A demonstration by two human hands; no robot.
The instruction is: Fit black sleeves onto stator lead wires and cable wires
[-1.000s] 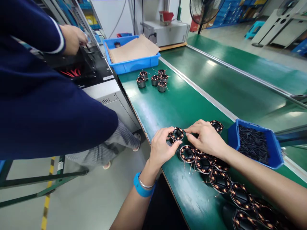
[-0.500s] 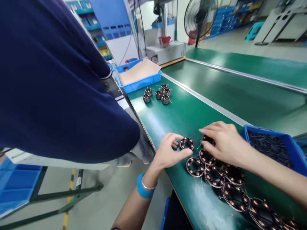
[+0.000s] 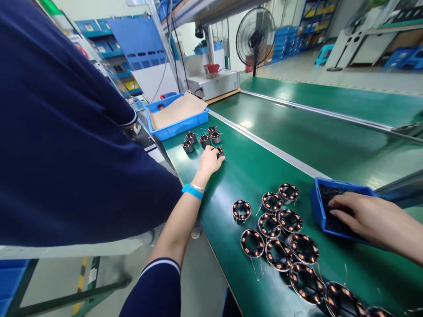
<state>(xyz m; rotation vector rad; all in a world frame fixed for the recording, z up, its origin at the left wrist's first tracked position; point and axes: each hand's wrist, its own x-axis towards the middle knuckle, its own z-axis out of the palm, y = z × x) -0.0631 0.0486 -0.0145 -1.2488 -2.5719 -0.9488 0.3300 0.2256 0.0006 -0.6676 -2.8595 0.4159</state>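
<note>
My left hand (image 3: 210, 160) reaches across the green bench, its fingers closed round a small motor stator (image 3: 220, 152) with copper windings. Several more wound stators (image 3: 205, 140) stand just beyond it. My right hand (image 3: 358, 213) is at the right, fingers bent down into a blue bin (image 3: 317, 207) of small thin black pieces (image 3: 333, 192). Its fingertips are close together among them; what they pinch is hidden. Between my hands and nearer to me, a group of stators (image 3: 290, 221) stands on the bench, with thin wire ends sticking out. One stator (image 3: 241, 210) sits slightly apart at their left.
A blue tray (image 3: 185, 127) with brown cardboard (image 3: 180, 111) stands at the bench's far end. A metal rail (image 3: 264, 143) runs along the green bench (image 3: 238, 176). Close on the left is a co-worker in a dark blue shirt (image 3: 72, 145). A fan (image 3: 255, 39) stands behind.
My left hand has moved from the near stators to the far group and closed on one. My right hand has left the near stators and gone right into the blue bin.
</note>
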